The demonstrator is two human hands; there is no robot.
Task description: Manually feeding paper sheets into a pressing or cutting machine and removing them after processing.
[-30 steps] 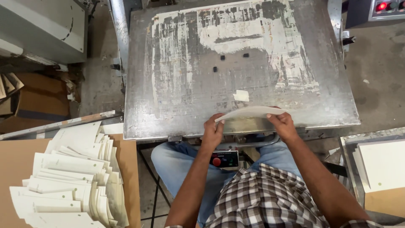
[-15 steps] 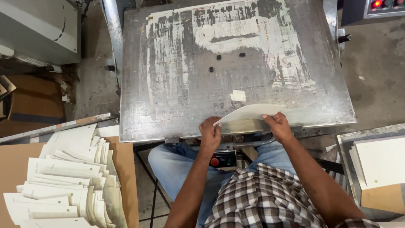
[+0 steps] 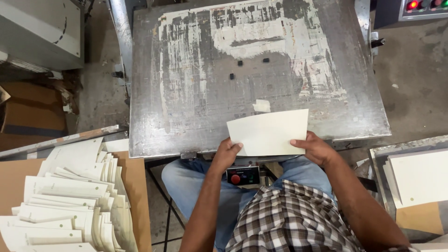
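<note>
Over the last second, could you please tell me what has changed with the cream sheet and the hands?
The cream sheet, earlier bowed at the near edge of the metal plate, now lies flat, moved farther onto the plate. The left hand and right hand kept their grip on its left and right near corners. The stack of cut sheets and the small pale scrap stayed put.

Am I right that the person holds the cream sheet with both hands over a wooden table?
Not quite: the head view shows a worn metal table, not wood. Both the left hand and right hand do hold the cream sheet.
</note>
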